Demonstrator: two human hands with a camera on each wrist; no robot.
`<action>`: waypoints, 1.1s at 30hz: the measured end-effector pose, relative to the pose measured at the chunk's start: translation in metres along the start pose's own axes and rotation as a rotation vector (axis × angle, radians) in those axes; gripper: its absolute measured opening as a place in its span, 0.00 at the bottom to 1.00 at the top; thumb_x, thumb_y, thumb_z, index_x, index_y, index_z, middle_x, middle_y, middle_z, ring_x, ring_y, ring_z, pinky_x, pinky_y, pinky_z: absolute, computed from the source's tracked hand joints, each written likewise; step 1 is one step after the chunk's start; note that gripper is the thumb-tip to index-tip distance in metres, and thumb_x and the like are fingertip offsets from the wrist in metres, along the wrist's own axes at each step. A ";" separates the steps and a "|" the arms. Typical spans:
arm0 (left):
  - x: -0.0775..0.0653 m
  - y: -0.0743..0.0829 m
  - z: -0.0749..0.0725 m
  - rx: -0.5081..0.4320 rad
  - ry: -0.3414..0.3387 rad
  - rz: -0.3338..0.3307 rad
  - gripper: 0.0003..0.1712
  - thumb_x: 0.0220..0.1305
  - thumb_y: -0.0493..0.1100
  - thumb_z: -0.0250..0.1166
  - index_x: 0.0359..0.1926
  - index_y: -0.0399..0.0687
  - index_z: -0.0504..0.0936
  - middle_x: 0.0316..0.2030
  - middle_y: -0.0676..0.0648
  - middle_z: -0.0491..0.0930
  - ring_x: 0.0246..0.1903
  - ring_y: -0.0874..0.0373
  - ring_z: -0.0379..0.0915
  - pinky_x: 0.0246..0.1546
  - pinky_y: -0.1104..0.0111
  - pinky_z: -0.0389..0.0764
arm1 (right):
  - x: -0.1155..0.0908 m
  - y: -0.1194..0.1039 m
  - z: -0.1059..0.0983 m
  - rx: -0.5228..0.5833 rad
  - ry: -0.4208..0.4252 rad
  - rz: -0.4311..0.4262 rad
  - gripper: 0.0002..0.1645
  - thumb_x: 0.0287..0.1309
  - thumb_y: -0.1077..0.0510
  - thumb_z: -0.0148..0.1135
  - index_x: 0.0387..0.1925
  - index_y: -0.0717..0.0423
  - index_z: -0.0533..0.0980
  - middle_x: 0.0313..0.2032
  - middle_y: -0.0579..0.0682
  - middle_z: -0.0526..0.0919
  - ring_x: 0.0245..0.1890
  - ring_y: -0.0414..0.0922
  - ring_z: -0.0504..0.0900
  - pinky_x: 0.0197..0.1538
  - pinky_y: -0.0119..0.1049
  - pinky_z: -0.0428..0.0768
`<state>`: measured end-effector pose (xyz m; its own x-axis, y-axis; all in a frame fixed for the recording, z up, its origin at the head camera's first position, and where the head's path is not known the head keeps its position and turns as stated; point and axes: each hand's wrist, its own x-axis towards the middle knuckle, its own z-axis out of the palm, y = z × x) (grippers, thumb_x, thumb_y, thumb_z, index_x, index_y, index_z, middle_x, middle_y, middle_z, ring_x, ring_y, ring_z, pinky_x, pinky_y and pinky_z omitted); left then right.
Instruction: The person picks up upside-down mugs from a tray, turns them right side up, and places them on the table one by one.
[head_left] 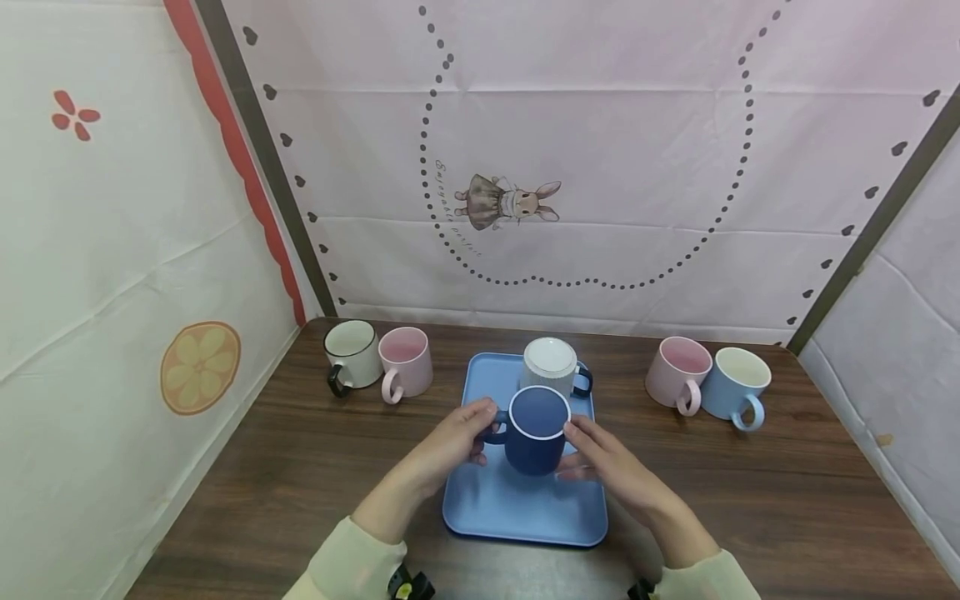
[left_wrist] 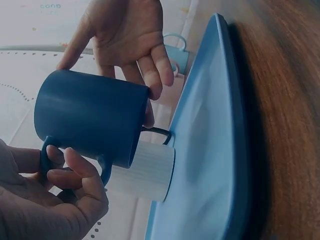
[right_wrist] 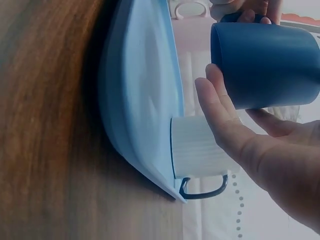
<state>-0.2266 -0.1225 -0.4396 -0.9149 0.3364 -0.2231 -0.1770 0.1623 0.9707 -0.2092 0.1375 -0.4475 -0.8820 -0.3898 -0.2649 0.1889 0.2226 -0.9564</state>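
Note:
Above the tray, a dark blue mug (head_left: 534,442) with a pale rim is held upright. My left hand (head_left: 456,433) grips its handle, fingers curled through the loop, as the left wrist view shows. On the mug's other side my right hand (head_left: 611,467) is spread, its thumb by the rim and its fairly straight fingers touching near the base. Behind it a white ribbed mug (right_wrist: 200,147) with a dark handle stands upside down on the blue tray (head_left: 525,512), toward the far end.
At the back left stand a white mug (head_left: 352,350) with a black handle and a pink mug (head_left: 408,367). Another pink mug (head_left: 671,379) and a light blue mug (head_left: 735,392) are at the back right. Printed cloth walls (head_left: 600,167) enclose the wooden table (head_left: 315,500).

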 end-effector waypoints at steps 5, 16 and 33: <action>0.000 -0.003 0.000 0.004 -0.006 -0.014 0.18 0.83 0.51 0.47 0.36 0.47 0.72 0.37 0.50 0.69 0.31 0.56 0.62 0.36 0.69 0.76 | -0.004 0.002 0.002 0.026 -0.017 0.009 0.47 0.79 0.36 0.44 0.78 0.66 0.49 0.68 0.70 0.71 0.55 0.53 0.85 0.64 0.53 0.81; 0.000 -0.007 0.001 0.014 -0.023 -0.005 0.17 0.82 0.50 0.48 0.36 0.46 0.72 0.36 0.50 0.69 0.28 0.58 0.62 0.34 0.69 0.76 | -0.006 0.004 0.003 0.051 -0.035 0.028 0.48 0.78 0.36 0.46 0.79 0.66 0.48 0.69 0.71 0.69 0.55 0.53 0.85 0.59 0.52 0.85; -0.003 -0.008 -0.003 0.056 -0.054 -0.008 0.19 0.83 0.50 0.46 0.40 0.43 0.74 0.37 0.50 0.71 0.29 0.56 0.64 0.36 0.68 0.77 | -0.004 0.007 0.001 0.108 -0.076 0.009 0.49 0.80 0.35 0.40 0.77 0.73 0.50 0.69 0.74 0.66 0.51 0.52 0.87 0.56 0.50 0.86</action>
<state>-0.2239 -0.1275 -0.4465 -0.8925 0.3838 -0.2371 -0.1628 0.2161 0.9627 -0.2037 0.1392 -0.4532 -0.8457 -0.4553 -0.2784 0.2460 0.1304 -0.9605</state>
